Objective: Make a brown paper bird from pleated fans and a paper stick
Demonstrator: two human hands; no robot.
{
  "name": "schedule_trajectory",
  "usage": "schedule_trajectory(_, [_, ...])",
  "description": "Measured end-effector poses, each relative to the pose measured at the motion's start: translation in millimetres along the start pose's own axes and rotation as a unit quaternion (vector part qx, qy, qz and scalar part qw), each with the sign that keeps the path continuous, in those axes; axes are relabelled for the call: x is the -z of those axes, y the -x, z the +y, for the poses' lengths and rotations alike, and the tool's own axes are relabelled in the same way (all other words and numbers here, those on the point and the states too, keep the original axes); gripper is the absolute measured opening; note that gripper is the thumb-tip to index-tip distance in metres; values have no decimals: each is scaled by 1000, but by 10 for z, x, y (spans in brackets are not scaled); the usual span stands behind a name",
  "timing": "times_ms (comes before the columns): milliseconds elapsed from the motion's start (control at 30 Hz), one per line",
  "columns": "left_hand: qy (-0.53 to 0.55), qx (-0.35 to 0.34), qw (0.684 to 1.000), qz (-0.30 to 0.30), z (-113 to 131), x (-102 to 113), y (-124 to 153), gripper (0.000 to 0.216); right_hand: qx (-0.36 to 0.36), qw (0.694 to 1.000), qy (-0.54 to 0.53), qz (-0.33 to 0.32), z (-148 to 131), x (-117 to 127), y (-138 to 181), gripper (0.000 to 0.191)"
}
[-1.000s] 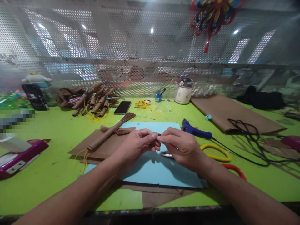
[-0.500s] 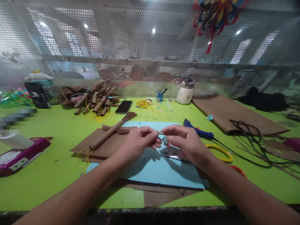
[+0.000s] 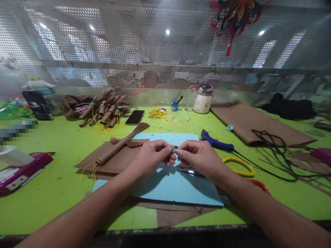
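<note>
Above a light blue sheet of paper (image 3: 165, 187), my left hand (image 3: 158, 155) pinches one side of a small light blue paper piece (image 3: 175, 150). My right hand (image 3: 198, 155) pinches its other side, and the fingertips hide most of it. Beneath my right hand lie scissors with yellow and red handles (image 3: 252, 168), their blades partly covered. Left of my hands, a rolled brown paper piece with a pleated, fanned end (image 3: 121, 146) and yellow strings rests on folded brown paper (image 3: 90, 156).
Right of the sheet lies a blue glue gun (image 3: 219, 144) with a black cord. A phone (image 3: 134, 117), a bundle of brown paper rolls (image 3: 108, 112), yellow string (image 3: 156, 113) and a flask (image 3: 203, 99) stand or lie behind. A purple power strip (image 3: 38, 165) is at left.
My right fingers have closed in on the paper piece, next to my left fingertips. Less of the piece shows now. The view has shifted slightly.
</note>
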State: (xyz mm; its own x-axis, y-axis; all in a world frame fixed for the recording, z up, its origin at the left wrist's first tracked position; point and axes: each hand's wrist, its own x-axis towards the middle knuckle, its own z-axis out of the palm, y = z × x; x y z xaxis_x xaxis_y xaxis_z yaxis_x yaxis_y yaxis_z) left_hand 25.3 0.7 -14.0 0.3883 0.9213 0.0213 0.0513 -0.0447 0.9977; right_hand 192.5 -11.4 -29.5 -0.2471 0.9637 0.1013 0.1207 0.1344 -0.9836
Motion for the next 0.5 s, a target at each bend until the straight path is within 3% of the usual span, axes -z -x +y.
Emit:
schedule_trajectory(233, [-74,9,996,-43,-27,26,-19,34,34,996,86,18,21,3,-11,18])
schedule_trajectory(333, [-65,15,997,-36,1,11,-10,33,11,999,45,-1,39,15,-27,20])
schedule_trajectory(500, [-47,-7,998,-29,0,13,-10,29,-59,992,-110,-33,-28,41,-29,30])
